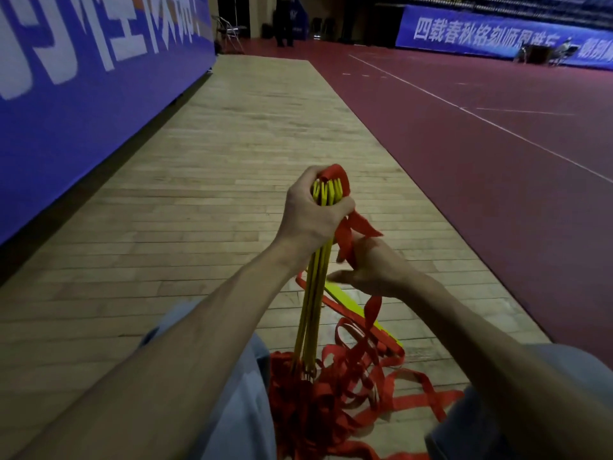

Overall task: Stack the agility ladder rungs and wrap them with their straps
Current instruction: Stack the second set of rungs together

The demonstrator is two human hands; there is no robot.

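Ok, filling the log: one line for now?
left hand grips yellow rungs upright | right hand holds red strap | another rung unstacked

Open floor 12 to 3, clutter at 6.
At 12 wood floor (232, 161) and at 2 red court (497, 167), both open. 9–10 closed by banner wall (83, 111). 6 filled by strap tangle (331, 400) between the knees (245, 376); loose yellow rung (346, 298) at 5, partly under it.

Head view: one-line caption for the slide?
Left hand grips bundled yellow rungs upright; right hand holds a red strap; loose straps lie piled on the wood floor.
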